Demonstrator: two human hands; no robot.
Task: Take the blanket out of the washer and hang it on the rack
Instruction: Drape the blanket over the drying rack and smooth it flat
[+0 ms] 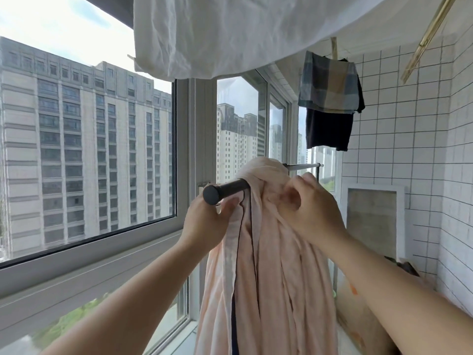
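Note:
A pale pink blanket (271,278) with dark piping hangs bunched over the dark bar of the rack (225,189), draping down in long folds. My left hand (207,221) sits just under the bar's near end and pinches the blanket's piped edge. Fingers of my right hand (311,208) are curled into the bunched cloth near the top of the bar. A further stretch of the bar (303,166) shows behind the blanket. No washer is in view.
A white sheet (230,34) hangs overhead. A plaid cloth (329,84) and a dark garment (329,129) hang at the back right. Large windows (89,139) fill the left, a white tiled wall (422,149) the right. Brass rack arms (425,39) cross the upper right.

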